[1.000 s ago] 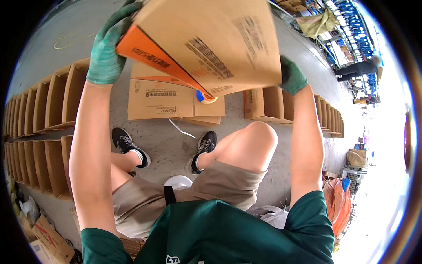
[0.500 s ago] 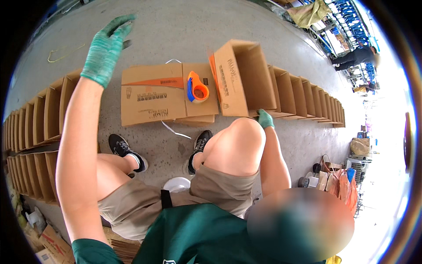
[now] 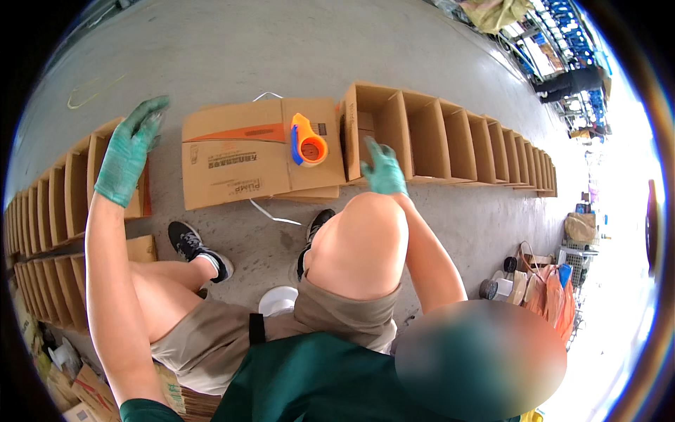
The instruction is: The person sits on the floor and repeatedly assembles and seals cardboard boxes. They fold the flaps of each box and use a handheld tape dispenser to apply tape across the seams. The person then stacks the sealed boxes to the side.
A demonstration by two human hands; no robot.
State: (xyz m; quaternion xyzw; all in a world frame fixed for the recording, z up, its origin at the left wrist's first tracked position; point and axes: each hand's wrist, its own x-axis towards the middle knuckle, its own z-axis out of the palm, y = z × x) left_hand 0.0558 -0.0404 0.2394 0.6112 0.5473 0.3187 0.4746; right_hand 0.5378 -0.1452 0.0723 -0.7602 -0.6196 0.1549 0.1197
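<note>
Squared up from its earlier tilt, the brown box (image 3: 385, 116) heads the right-hand row of boxes (image 3: 460, 151); your left hand (image 3: 129, 153) and right hand (image 3: 385, 171) hold nothing (fingers loose). Placing seems done; lifting the flat carton (image 3: 235, 158) calls for moving the tape dispenser (image 3: 303, 132).

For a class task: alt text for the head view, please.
A green-gloved left hand hovers, open, near a row of open boxes; the gloved right hand is at another row's end. Between them, an orange-and-blue tape dispenser lies on flattened cartons.
</note>
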